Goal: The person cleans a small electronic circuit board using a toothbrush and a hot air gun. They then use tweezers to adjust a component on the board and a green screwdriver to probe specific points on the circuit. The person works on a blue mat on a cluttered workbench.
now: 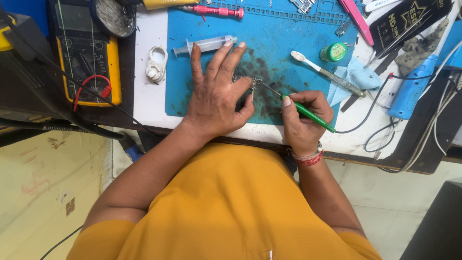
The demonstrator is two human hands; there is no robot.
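Observation:
My left hand (216, 94) lies flat on the blue work mat (288, 36), fingers spread, with the thumb and fingertips pinning a small circuit board (249, 82) that is mostly hidden under the hand. My right hand (304, 120) grips a green-handled soldering iron (308, 113) like a pen. Its thin metal tip points left and touches the board's right edge. A black cable runs from the iron's rear toward the right.
A clear syringe (207, 45) lies just beyond my left fingertips. A toothbrush (327, 73), a green round tin (335, 51), a light-blue cloth (358, 77) and pink tools (216, 10) sit on the mat. A yellow multimeter (86, 58) stands at the left, a blue tool (416, 84) at the right.

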